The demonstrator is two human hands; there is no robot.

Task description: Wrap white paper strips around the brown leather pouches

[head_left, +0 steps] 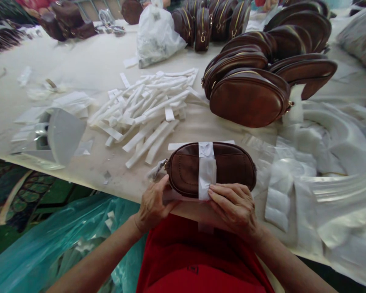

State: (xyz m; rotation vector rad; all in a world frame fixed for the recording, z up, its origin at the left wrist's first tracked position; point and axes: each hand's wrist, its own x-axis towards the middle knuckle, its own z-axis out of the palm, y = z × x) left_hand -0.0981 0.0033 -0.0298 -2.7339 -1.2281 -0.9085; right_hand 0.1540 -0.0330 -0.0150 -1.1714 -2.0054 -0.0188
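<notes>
A small oval brown leather bag (183, 171) stands at the table's front edge, a white paper strip (206, 173) wrapped round its middle. With fingertips at the bag's lower left end, my left hand (154, 201) grips it below a metal ring and a wrapped piece at its side. My right hand (233, 205) is closed at the lower front, its fingers pressing the end of the strip against the bag. Part of another flat white strip (178, 146) shows behind the bag. What lies under the right palm is hidden.
A loose pile of white strips (152, 110) lies ahead to the left. Several brown bags (250, 97) are stacked at the right, beside clear plastic wrapping (338, 195). A grey-white curved holder (65, 134) stands at left; a teal plastic bag (88, 232) hangs below the edge.
</notes>
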